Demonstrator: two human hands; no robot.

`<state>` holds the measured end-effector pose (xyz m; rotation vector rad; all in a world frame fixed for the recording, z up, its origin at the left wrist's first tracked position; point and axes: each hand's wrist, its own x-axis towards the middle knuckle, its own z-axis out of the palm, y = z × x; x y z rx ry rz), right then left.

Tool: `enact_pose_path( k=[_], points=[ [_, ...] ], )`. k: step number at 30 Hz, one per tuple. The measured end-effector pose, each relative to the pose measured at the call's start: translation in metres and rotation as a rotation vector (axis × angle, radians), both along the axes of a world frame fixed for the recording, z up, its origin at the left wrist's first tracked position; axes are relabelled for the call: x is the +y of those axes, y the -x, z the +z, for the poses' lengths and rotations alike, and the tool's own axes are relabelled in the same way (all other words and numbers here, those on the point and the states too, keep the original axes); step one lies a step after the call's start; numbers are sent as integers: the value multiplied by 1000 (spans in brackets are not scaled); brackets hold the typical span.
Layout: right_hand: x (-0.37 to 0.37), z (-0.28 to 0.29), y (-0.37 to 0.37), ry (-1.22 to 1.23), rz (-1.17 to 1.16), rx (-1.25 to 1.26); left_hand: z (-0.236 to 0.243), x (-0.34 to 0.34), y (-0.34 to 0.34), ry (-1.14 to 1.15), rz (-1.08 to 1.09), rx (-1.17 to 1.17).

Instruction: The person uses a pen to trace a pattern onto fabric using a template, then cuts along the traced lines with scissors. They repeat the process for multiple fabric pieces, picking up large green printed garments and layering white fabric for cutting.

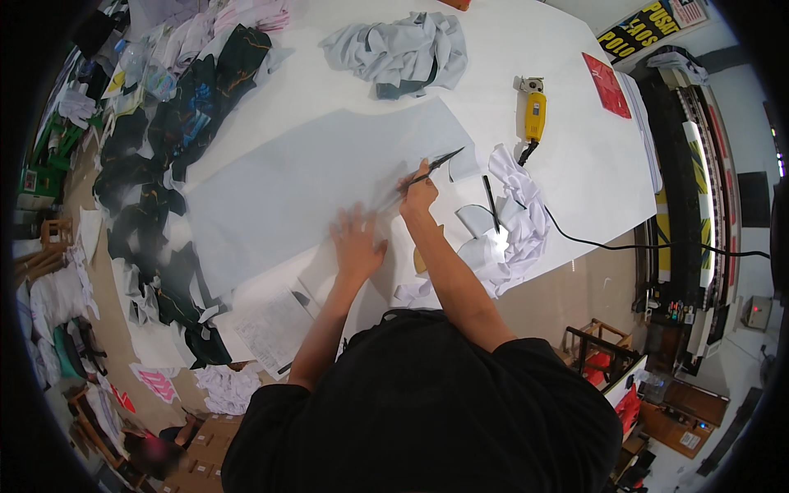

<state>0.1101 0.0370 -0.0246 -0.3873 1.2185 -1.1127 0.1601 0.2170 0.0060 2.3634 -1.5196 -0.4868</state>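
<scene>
We cut pale cloth [320, 177] at table [575, 164] centre.
Our right hand [419, 195] gripped scissors [436, 164], blades apart toward one o'clock; our left hand [357, 242] pressed flat, fingers spread, cloth's near edge hidden.

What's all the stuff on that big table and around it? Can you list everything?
table: one, white, middle of the picture
flat fabric sheet: one, pale grey, spread on the table
scissors: one pair, dark, at the sheet's right edge
crumpled cloth: one heap, light grey, far end of the table
electric cutter: one, yellow, right part of the table, black cord trailing off the edge
white scraps: one pile, near the right edge
red sheet: one, far right of the table
dark patterned fabric: several pieces, black-green, left edge
printed paper: one, white, near edge
left hand: flat on the sheet
right hand: holding the scissors
</scene>
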Motion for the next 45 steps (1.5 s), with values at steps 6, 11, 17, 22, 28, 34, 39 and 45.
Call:
enact_pose_path(
  k=[6, 11, 17, 22, 28, 34, 39, 45],
  points=[
    [-8, 15, -3, -86, -60, -63, 0, 1, -1, -2, 0, -5],
    [-21, 7, -3, -45, -59, -32, 3, 0, 0, -12, -15, -9],
    [-22, 7, -10, -36, -66, 2, 2, 1, 0, -12, -14, -13],
    [-24, 7, -13, -34, -91, -23, 3, 0, 0, -9, -24, -16],
    [-36, 15, -9, -45, -105, -100, 0, 0, 0, 5, -17, -21],
    [-45, 8, -9, -47, -130, -83, 4, 0, 1, -4, -11, -14],
    [-47, 6, -8, -43, -180, -86, -2, 1, 2, 34, -16, -41],
    [-13, 16, 41, -54, -11, -101, -6, 2, 0, 34, -16, -44]
  ],
)
